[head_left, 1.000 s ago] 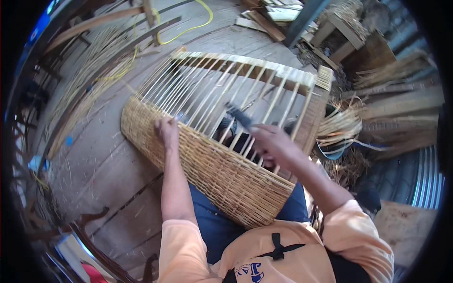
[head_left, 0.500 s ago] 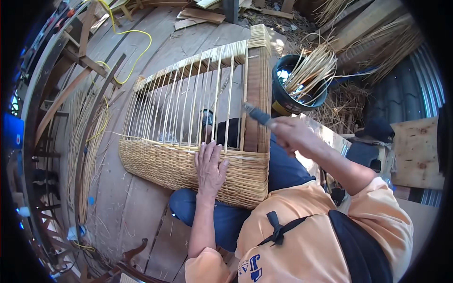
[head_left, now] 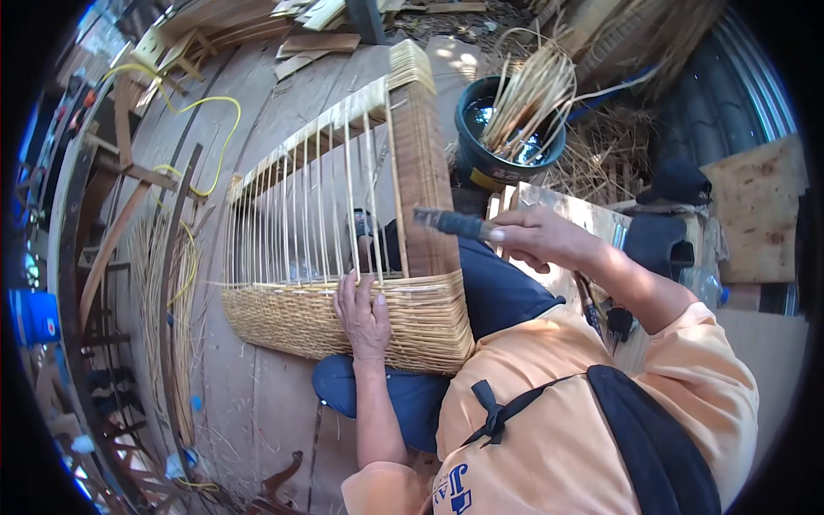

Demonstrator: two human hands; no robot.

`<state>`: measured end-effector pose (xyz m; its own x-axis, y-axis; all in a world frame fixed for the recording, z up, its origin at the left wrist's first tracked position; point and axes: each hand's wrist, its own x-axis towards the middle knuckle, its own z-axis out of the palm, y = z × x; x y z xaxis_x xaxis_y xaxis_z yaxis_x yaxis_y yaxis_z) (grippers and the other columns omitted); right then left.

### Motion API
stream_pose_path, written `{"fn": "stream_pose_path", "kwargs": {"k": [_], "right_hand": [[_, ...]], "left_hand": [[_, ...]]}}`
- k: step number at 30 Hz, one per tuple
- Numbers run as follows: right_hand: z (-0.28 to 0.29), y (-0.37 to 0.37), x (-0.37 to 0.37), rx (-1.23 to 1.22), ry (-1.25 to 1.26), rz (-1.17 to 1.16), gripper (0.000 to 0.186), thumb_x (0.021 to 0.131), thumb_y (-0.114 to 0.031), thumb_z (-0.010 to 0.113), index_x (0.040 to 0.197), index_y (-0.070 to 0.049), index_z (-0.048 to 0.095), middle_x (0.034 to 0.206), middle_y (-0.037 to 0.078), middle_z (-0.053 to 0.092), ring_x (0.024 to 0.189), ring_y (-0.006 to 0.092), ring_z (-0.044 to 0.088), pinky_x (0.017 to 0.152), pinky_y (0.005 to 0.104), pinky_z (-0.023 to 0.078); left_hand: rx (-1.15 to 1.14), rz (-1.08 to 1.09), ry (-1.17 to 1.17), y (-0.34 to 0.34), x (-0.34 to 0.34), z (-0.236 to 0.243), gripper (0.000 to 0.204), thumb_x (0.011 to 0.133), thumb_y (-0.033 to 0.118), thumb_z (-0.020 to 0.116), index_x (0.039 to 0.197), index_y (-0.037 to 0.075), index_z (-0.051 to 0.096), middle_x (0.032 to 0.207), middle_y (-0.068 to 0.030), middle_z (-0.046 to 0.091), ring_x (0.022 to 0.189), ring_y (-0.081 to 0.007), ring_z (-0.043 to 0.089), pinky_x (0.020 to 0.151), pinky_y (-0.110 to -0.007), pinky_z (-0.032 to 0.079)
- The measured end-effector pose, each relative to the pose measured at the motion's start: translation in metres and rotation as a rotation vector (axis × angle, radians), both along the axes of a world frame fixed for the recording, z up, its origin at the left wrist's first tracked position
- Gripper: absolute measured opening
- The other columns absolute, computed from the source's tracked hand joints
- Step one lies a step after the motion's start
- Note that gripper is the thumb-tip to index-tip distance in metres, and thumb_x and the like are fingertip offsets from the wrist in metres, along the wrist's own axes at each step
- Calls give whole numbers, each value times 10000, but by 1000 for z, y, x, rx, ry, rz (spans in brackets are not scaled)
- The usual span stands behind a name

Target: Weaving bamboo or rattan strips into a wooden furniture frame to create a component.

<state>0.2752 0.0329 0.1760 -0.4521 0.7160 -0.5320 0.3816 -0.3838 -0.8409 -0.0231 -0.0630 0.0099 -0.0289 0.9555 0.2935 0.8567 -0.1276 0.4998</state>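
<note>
A wooden frame (head_left: 422,172) rests across my legs, with pale vertical rods (head_left: 299,206) and a band of tight wicker weave (head_left: 279,318) along its near part. My left hand (head_left: 362,318) lies on the weave's upper edge near the rods, fingers slightly apart. My right hand (head_left: 539,238) grips a dark tool (head_left: 459,225) with a flat, worn end, held horizontally beside the frame's right post. The tool's exact kind is hard to make out.
A dark bucket (head_left: 475,159) with soaking strips (head_left: 528,99) stands behind at the right. Loose canes (head_left: 159,309), curved timber pieces (head_left: 129,219) and a yellow cord (head_left: 206,101) lie at the left. A plywood board (head_left: 755,210) leans at the right.
My view has turned, so the frame sits squarer. My left hand has shifted right along the woven edge since a second ago. My right hand has moved the tool from over the rods toward the right post.
</note>
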Motion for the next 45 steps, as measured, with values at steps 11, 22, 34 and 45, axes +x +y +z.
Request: {"fn": "stream_pose_path", "kwargs": {"k": [11,22,34,45], "right_hand": [[-35,-67,47,-81,132,-171,317,922,-323,539,985,-26,632,625,-64,434,554,32,364,483,209,320],[-60,-89,51,-70,177,-235,355,931,-307,538,1128,-16,589,738,0,557,663,56,500,587,224,436],[-102,-101,92,229,-195,-351,304,941,-319,449,822,-42,483,652,-14,419,593,81,405,522,273,358],[-100,-103,93,79,-145,-195,453,907,-351,522,1124,47,535,944,117,606,827,175,572,734,282,465]], "left_hand": [[54,-147,-241,11,94,64,218,760,-84,496,921,21,598,1006,-124,528,999,-296,484,882,-403,397],[90,-109,-224,17,100,52,234,668,-127,477,817,31,562,876,-100,533,865,-273,495,812,-385,409],[152,106,-306,6,78,44,214,775,-76,489,960,-11,573,1090,-142,520,1119,-284,465,946,-382,382],[-199,1394,-1442,-114,-137,-125,578,886,523,502,1278,101,446,1145,-83,563,872,-227,555,558,-302,405]]}}
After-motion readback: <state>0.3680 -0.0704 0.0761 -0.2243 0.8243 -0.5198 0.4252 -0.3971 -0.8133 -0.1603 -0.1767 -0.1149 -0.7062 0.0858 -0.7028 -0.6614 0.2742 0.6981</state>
